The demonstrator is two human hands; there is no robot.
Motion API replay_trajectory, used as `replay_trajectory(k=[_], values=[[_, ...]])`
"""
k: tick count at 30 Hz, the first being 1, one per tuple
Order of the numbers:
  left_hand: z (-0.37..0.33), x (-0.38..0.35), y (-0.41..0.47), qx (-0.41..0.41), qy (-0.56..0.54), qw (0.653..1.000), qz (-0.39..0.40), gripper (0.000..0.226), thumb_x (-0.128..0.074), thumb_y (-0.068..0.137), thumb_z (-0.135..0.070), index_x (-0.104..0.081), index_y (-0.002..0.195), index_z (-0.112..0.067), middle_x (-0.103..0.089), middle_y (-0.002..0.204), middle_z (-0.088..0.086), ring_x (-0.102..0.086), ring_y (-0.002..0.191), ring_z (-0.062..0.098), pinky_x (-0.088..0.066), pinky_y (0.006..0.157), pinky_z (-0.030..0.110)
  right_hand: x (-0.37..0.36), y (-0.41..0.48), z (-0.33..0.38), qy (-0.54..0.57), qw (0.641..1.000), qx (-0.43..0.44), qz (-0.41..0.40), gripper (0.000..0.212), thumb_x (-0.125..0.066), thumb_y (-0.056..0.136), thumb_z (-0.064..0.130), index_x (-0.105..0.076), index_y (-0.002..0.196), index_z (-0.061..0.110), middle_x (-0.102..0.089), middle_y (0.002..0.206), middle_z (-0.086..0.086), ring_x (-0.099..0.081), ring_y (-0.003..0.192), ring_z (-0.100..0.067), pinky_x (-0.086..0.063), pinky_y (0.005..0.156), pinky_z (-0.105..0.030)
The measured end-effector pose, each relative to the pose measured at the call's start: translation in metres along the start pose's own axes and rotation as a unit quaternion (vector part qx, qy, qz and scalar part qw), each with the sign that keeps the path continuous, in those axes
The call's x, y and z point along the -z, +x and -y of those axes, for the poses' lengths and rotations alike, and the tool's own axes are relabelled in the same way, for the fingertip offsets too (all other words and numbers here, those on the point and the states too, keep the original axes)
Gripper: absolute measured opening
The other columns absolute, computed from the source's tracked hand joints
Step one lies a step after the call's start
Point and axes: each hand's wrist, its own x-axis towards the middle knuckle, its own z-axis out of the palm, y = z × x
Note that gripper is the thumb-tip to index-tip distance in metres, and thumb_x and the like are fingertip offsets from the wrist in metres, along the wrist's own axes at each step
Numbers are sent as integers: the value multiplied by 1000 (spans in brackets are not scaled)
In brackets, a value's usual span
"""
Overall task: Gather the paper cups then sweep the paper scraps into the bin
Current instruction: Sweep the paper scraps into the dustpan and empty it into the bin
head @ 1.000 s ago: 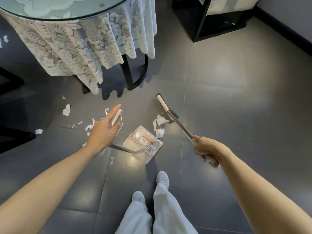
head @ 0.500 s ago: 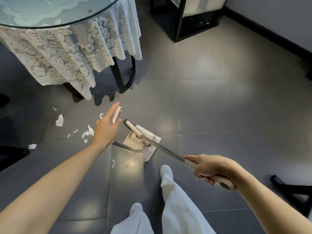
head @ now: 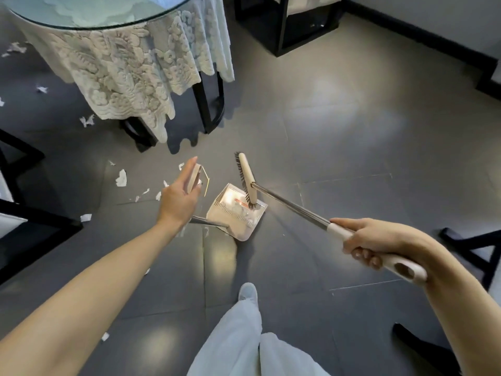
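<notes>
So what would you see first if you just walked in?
Probably the broom in the middle of the dark floor, gripped by the right hand, its bristles at the mouth of the dustpan that the left hand holds by its long handle. Next, the white paper scraps scattered on the floor to the left, near the lace-covered glass table.

Soft, even indoor light falls across the grey tiled floor (head: 352, 164), which throws back pale, hazy reflections, while the lace tablecloth (head: 130, 77) casts a dark scalloped shadow beneath its hem. Glare washes out the inside of the dustpan (head: 244, 232) and a pale sheen lies on the glass tabletop (head: 81, 9). The wide lens bows the skirting board (head: 412, 33) and stretches the left forearm (head: 95, 289) and right forearm (head: 461, 308) at the lower corners; fine detail is slightly soft.
</notes>
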Motion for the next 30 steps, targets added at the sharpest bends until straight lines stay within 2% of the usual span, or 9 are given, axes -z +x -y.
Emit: replay_trajectory(k=[4,6,9,12,14,15,19,23,30], values=[[21,20,-61,-8,22,999,-25,57,-57,94,-17,-40,143,-41,-59,131,-12,-60,108,12,-34,83,8,-41,-11,-26,27,999,14,-10,67,-46,87,-5,-41,140,36,-43,45,2,-36,35,-8,-33,34,-17],[32,34,-95,-2,41,998,-40,58,-56,94,-19,-39,142,-45,-63,126,-7,-60,93,12,-37,79,13,-66,-12,-39,44,999,19,-5,64,-45,87,-6,-44,138,33,-43,47,0,-36,36,-8,-32,35,-17],[49,55,-142,17,53,997,-48,59,-57,92,-16,-40,143,-41,-66,122,2,-62,98,26,-41,84,26,-105,-17,-55,71,997,26,4,42,-43,87,-7,-56,108,27,-42,47,0,-34,37,-8,-32,35,-16],[70,77,-179,21,57,996,-64,58,-59,91,-12,-44,142,-35,-65,124,0,-61,104,26,-36,83,13,-145,-21,-66,45,998,26,-24,31,-45,85,-6,-54,90,24,-44,44,1,-37,38,-9,-34,36,-18],[86,91,-197,38,60,995,-67,58,-59,91,-12,-45,141,-37,-67,119,1,-60,97,21,-33,76,5,-170,-21,-70,1,998,31,-51,27,-46,83,-4,-58,95,17,-47,47,-1,-40,39,-12,-36,39,-20],[94,98,-203,51,62,995,-65,58,-59,92,-13,-44,141,-40,-67,114,0,-58,92,20,-33,76,7,-182,-20,-71,-22,997,35,-64,27,-46,82,-3,-58,100,12,-47,49,-3,-41,39,-14,-38,40,-21],[128,127,-214,87,76,991,-64,57,-57,92,-19,-42,138,-50,-61,99,-7,-52,84,18,-36,78,21,-228,-6,-65,-116,986,54,-104,17,-45,77,-3,-53,89,6,-52,52,-6,-46,36,-18,-40,43,-23],[161,153,-204,92,85,990,-64,57,-57,92,-19,-41,138,-49,-61,97,-4,-51,82,21,-38,79,26,-275,19,-54,-162,980,23,-116,10,-42,79,-1,-51,79,4,-59,63,-11,-51,49,-23,-44,55,-26],[214,198,-153,78,57,995,-24,58,-57,93,-15,-40,142,-43,-63,127,0,-59,107,29,-40,90,27,-364,65,-18,-82,993,-40,-71,17,-39,81,4,-55,74,6,-58,62,-11,-51,53,-24,-44,54,-27]])
